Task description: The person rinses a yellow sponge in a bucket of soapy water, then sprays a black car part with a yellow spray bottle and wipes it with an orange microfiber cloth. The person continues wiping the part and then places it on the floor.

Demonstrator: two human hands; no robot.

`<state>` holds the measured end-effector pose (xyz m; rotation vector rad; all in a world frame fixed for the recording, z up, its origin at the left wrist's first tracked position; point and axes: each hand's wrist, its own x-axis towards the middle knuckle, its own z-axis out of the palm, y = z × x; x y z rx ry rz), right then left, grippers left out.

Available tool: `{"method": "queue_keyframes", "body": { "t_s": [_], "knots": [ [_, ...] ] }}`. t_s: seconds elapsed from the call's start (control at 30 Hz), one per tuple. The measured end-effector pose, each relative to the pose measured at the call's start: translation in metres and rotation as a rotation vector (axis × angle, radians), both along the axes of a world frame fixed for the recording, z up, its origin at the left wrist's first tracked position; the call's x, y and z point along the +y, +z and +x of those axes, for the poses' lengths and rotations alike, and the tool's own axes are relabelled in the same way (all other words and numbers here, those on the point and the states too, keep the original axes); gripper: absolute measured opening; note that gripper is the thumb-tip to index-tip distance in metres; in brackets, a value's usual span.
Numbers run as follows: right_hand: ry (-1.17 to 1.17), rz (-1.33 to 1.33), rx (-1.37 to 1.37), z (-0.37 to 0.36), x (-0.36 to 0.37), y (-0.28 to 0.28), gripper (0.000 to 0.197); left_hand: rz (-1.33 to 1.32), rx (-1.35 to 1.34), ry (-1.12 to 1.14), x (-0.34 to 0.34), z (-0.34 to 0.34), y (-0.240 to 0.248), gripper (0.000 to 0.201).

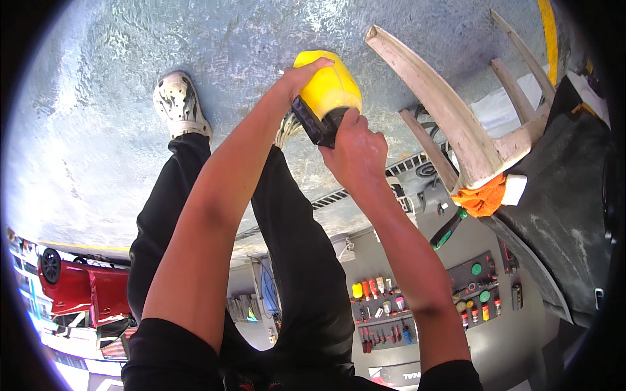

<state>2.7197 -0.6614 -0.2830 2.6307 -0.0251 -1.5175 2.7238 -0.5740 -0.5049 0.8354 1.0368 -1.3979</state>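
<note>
Both my hands are on a yellow foam pad fixed to a black base, held out over the grey floor. My left hand wraps over the pad's far side, fingers on the yellow foam. My right hand grips the black base just below the pad. My legs in black trousers and one white shoe show behind my arms; the second shoe is mostly hidden by the pad.
A pale wooden stool stands right of the pad, with an orange cloth and a white block by its seat. A dark car panel fills the right edge. A red car and a wall tool board with bottles lie further off.
</note>
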Motion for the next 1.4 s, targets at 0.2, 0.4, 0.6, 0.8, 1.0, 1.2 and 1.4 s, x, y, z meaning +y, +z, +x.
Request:
{"method": "queue_keyframes", "body": {
  "t_s": [0.2, 0.4, 0.6, 0.8, 1.0, 1.2, 1.4],
  "knots": [
    [-0.062, -0.026, -0.049, -0.005, -0.010, 0.000, 0.078, 0.081, -0.063, -0.076, -0.004, -0.009, -0.004, 0.093],
    [-0.044, -0.102, -0.192, -0.020, 0.008, 0.003, 0.080, -0.033, 0.099, 0.303, 0.012, -0.033, -0.013, 0.066],
    [-0.345, -0.181, -0.206, -0.011, 0.050, -0.003, 0.080, -0.412, 0.156, 0.513, 0.069, -0.005, 0.097, 0.060],
    [-0.613, 0.173, -0.911, 0.008, 0.008, 0.119, 0.065, 0.447, -0.209, 0.011, 0.152, -0.003, 0.144, 0.044],
    [-1.193, -0.624, -1.368, -0.042, -0.194, 0.176, 0.064, 0.520, -1.313, -0.249, 0.044, 0.046, 0.263, 0.026],
    [-1.853, 0.296, -1.419, -0.080, -0.267, 0.168, 0.041, -0.073, -2.092, -0.654, -0.200, 0.092, 0.419, 0.041],
    [-1.898, 0.566, -1.517, -0.081, -0.251, 0.264, 0.023, -0.306, -2.281, -1.378, -0.266, 0.092, 0.388, 0.034]
  ]
}}
